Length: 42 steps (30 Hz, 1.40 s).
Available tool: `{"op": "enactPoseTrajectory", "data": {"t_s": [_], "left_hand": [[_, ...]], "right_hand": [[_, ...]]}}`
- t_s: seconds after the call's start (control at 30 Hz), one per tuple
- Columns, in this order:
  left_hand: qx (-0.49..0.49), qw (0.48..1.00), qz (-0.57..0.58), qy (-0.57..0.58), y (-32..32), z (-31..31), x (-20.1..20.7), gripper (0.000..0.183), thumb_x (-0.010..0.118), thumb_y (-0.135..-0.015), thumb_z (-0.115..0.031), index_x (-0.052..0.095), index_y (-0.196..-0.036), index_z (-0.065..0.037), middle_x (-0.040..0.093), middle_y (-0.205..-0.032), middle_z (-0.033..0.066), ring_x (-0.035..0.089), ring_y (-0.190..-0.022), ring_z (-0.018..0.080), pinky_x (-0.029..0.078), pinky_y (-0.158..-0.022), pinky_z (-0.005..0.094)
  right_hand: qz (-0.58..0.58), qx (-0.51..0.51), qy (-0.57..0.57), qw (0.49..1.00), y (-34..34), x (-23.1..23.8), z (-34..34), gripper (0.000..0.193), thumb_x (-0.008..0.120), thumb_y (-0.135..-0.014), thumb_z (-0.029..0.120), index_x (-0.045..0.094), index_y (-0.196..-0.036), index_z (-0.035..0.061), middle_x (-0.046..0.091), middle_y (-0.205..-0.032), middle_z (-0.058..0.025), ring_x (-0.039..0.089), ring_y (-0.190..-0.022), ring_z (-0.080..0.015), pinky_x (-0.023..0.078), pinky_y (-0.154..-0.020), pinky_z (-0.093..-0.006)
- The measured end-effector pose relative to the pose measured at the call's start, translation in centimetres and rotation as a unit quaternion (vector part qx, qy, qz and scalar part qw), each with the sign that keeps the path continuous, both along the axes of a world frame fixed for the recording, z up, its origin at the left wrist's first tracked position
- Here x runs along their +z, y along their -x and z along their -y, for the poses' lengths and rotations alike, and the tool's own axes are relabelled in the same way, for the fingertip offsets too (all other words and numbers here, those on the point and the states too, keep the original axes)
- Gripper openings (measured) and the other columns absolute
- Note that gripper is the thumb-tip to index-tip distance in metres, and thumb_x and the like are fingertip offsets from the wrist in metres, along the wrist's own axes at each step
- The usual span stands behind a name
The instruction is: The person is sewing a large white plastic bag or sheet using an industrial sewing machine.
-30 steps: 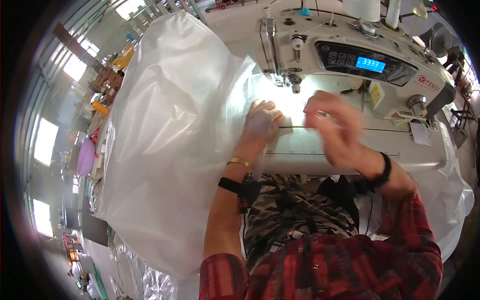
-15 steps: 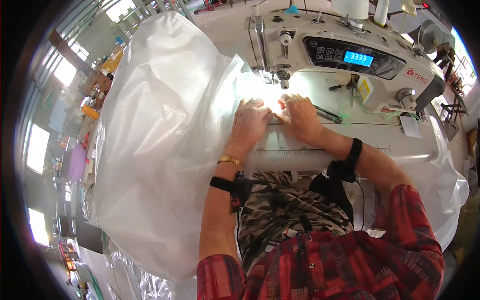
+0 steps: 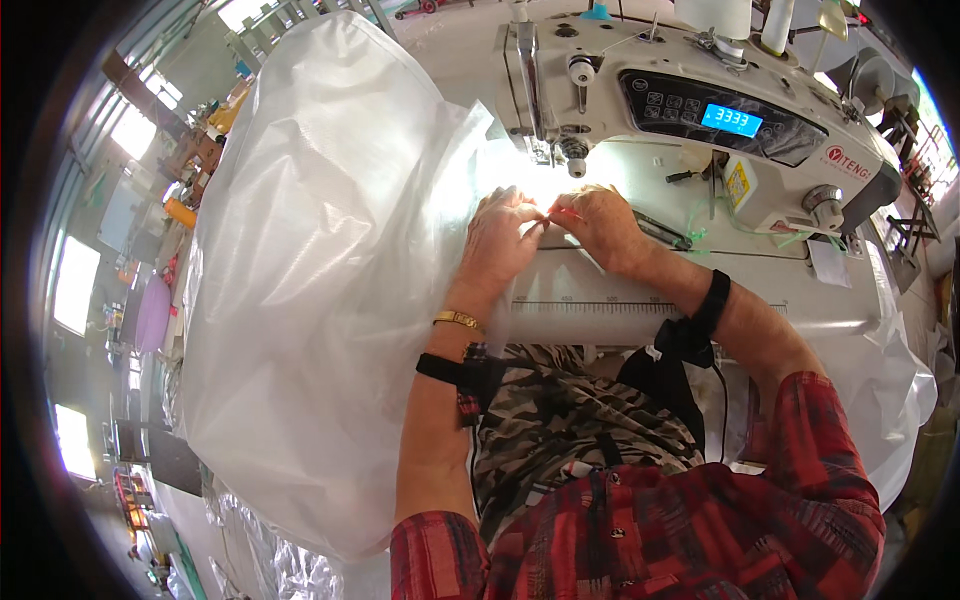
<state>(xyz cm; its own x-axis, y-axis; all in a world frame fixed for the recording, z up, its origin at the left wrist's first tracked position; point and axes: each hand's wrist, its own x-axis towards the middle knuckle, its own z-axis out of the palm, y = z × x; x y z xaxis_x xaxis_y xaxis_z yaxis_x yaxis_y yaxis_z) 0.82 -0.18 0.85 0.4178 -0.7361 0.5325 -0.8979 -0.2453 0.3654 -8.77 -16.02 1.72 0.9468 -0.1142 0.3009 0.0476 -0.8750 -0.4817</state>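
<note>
Bright window (image 3: 76,285) and purple rounded item (image 3: 154,313): 9 o'clock. Orange cylinder (image 3: 180,212): between 9 and 10. Red frame (image 3: 424,6), partly cut off: 12. Dark stand (image 3: 908,238): 3.

My left hand (image 3: 503,232) and right hand (image 3: 603,225) meet at the fingertips before the lit sewing machine (image 3: 545,80); anything between them is too small to tell. White sheeting (image 3: 320,280) billows at my left; a dark tool (image 3: 662,232) lies beside my right wrist.
</note>
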Motion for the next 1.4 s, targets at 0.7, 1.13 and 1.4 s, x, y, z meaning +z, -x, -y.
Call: {"op": "enactPoseTrajectory", "data": {"t_s": [0.7,1.13,1.4], "left_hand": [[0.047,0.997,0.035,-0.054,-2.3,1.5,-1.6,0.017,0.06,-0.081,-0.011,0.065,-0.094,-0.001,0.057,-0.104,0.0175,0.051,-0.105,0.035,0.043,-0.094,0.0429],[0.065,0.978,-0.197,0.036,-2.5,2.2,-0.7,0.014,0.071,-0.071,-0.013,0.064,-0.081,-0.004,0.064,-0.08,0.0125,0.062,-0.079,0.0294,0.05,-0.075,0.0388],[0.054,0.988,-0.135,0.046,-2.5,2.1,-1.4,0.009,0.065,-0.07,-0.004,0.066,-0.078,-0.001,0.066,-0.084,0.0146,0.063,-0.085,0.0313,0.05,-0.078,0.0399]], "right_hand": [[0.011,-0.032,0.129,0.991,-1.1,-1.4,0.5,0.025,0.06,-0.089,0.025,0.069,-0.084,0.0018,0.065,-0.073,-0.018,0.063,-0.08,-0.032,0.041,-0.083,-0.0429],[-0.002,-0.036,0.153,0.988,-0.6,-1.5,0.3,0.029,0.062,-0.091,0.02,0.06,-0.118,0.0076,0.066,-0.084,-0.0138,0.064,-0.084,-0.0307,0.043,-0.089,-0.0499],[-0.048,-0.027,0.196,0.979,-0.1,-0.2,0.4,0.023,0.054,-0.096,0.026,0.069,-0.1,0.0091,0.067,-0.08,-0.0123,0.067,-0.08,-0.0291,0.044,-0.093,-0.0502]]}}
